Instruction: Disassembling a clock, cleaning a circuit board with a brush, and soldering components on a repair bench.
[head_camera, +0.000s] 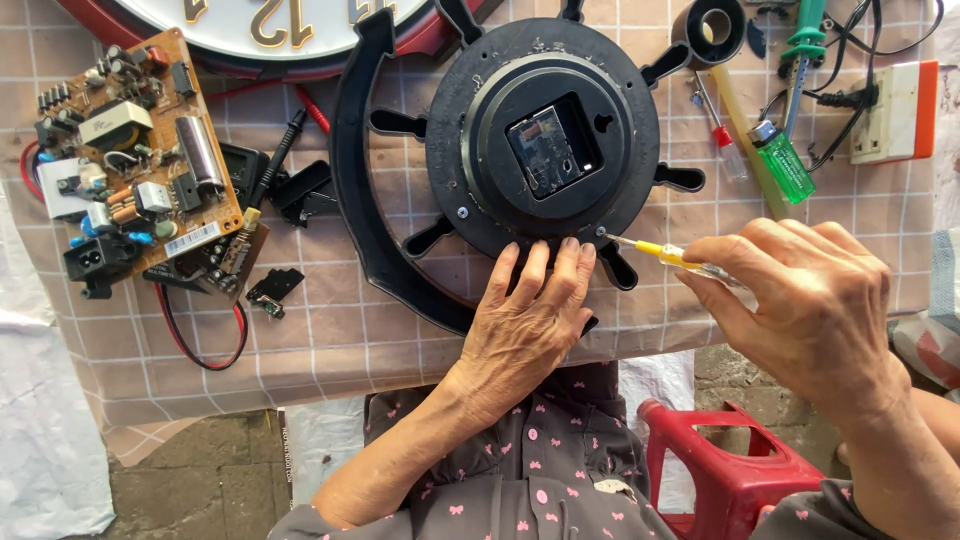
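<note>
Right hand (810, 300), lower right of frame, is closed in a pinch on a small yellow-handled screwdriver (672, 256); tip sits on a screw (601, 233) at the lower right rim of the black clock back (545, 150), frame centre. Left hand (530, 320), fingers flat and spread, grips nothing, just presses on the lower edge of the clock back to steady it.

Status, judging from the frame: clock lies face down on the checked cloth (330, 340). Movement (548, 148) is exposed in the square opening at the hub. One more rim screw (461, 212) shows lower left, seated. Can't tell whether the screw under the tip is going in or out, so the back looks attached and screw work is under way, not finished.

Around it: brown circuit board (130, 150) upper left, red-rimmed clock face (270, 35) at top edge, green lighter (783, 160) and tape roll (712, 30) upper right, red stool (720, 470) at bottom.
</note>
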